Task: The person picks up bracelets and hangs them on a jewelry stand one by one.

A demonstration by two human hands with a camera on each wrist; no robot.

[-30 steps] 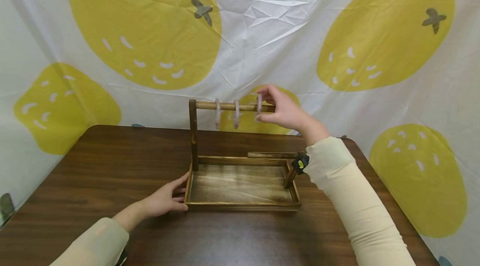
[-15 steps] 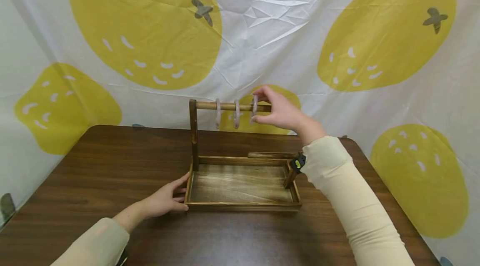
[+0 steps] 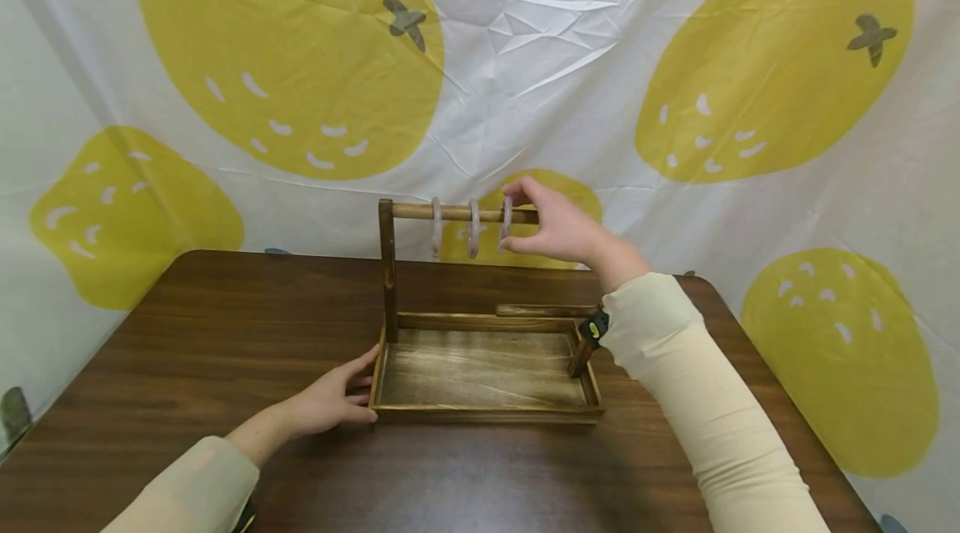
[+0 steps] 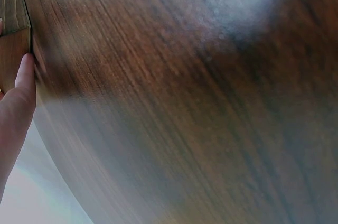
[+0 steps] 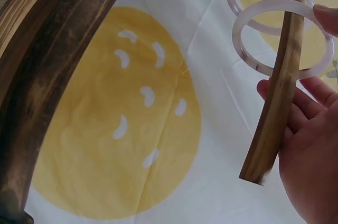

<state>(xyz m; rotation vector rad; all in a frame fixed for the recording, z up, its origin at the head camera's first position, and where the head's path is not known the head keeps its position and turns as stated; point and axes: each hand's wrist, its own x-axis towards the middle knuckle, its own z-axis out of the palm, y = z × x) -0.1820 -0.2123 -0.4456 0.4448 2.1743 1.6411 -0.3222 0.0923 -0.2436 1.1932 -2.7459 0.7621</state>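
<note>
My right hand pinches a pale lilac bangle between thumb and fingers. This bangle encircles the upper wooden bar of a jewellery stand, near the bar's free right end. Two similar bangles hang farther left on the same bar, a middle bangle and a left bangle. In the right wrist view the held bangle shows as a full ring around the bar. My left hand rests its extended fingers and thumb against the left end of the stand's tray.
A dark post carries the upper bar at left. At right, a short post bears a lower bar, partly behind my right wrist. The stand is on a brown table, before a lemon-print curtain.
My right hand has moved left along the upper bar with its bangle, bringing it closer to the middle one. The left hand and the stand have stayed put.
</note>
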